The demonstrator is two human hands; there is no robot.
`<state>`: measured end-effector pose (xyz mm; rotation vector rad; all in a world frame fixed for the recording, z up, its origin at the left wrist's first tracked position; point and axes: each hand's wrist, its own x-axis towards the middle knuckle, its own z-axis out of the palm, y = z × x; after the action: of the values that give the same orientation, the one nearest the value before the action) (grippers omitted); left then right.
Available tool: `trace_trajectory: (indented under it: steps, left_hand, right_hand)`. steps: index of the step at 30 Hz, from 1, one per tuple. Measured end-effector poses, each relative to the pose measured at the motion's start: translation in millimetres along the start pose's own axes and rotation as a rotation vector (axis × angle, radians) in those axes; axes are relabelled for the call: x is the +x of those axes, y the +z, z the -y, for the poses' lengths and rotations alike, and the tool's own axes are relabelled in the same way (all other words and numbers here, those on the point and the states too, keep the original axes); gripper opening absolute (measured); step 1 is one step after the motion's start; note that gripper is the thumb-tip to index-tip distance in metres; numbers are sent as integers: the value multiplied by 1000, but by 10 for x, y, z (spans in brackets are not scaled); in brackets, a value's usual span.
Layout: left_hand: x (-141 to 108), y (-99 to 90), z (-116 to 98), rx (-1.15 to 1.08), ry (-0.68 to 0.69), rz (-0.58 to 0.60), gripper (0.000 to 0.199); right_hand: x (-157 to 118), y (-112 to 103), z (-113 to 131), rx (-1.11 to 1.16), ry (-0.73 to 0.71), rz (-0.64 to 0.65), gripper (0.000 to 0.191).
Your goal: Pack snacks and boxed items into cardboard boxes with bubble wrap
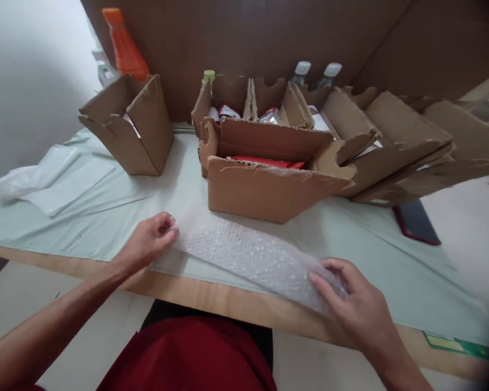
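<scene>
Spread bubble wrap (248, 255) near front edge of table (204, 293).
Pinched one end in left hand (149, 239), other in right hand (356, 298); next, seemingly, needed even tension.

Wht wall (28, 76) L, brn panel (248, 38) behind wood-edged tbl (207, 294), pale flr (28, 293).

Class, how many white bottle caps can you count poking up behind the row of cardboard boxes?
2. The left cap and the right cap stand side by side behind the cardboard boxes. More could be hidden behind them.
</scene>
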<state>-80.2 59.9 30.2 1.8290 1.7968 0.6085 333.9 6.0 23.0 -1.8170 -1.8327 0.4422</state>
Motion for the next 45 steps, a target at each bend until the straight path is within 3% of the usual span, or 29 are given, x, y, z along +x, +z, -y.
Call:
trace_trajectory:
  steps: [3,6,9,12,15,17,19,22,24,26,29,32,34,37,40,42,45]
  left_hand:
    - [255,-365,35,150,17,-41,14]
    - [718,-553,15,421,97,-22,16]
    - [1194,-520,-42,480,140,-24,27]
    - [1382,-390,-33,479,185,-54,51]
    - [1037,-285,123,402,332,-115,54]
    - [517,-251,272,269,504,-130,43]
    - [-115,-229,381,115,643,-16,54]
    - [-935,-135,390,-45,624,133,77]
    - [-1233,5,329,-86,600,91,77]
    - [-1317,176,269,-139,554,-34,65]
    - [-1206,362,218,-239,327,-191,40]
    - [-1053,392,187,-278,67,-187,39]
    - [-996,362,162,-283,-14,-145,46]
    - [-962,327,124,-265,-52,-106,52]
    - [-925,333,113,-222,-57,-97,54]
    - [-890,351,129,-194,-30,-101,54]
    - [-864,372,168,-153,62,-148,51]
  right_hand:
    - [-433,222,410,163,-86,87,51]
    - [-683,668,891,369,-211,197,54]
    - [-710,1045,1303,522,-256,343,41]
    - [-653,1204,1525,576,-170,404,32]
    - [-623,1216,1551,676,-50,442,33]
    - [-618,1200,1518,771,32,491,31]
    - [-610,1190,1490,862,146,547,30]
    - [-583,1199,1489,971,305,584,31]
    - [-570,1219,1507,1016,345,570,32]
    - [-576,1235,1522,1065,336,555,34]
    - [-622,1209,1509,1149,295,543,44]
    - [-674,1111,1461,1082,220,384,47]
    - [-679,1040,1440,916,93,217,35]
    - [-612,1000,1465,616,-264,62,21]
    - [-475,1070,1527,339,-628,11,27]
    - [-374,1155,1549,185,-743,37,32]
    - [-240,1278,1521,43,-791,149,34]
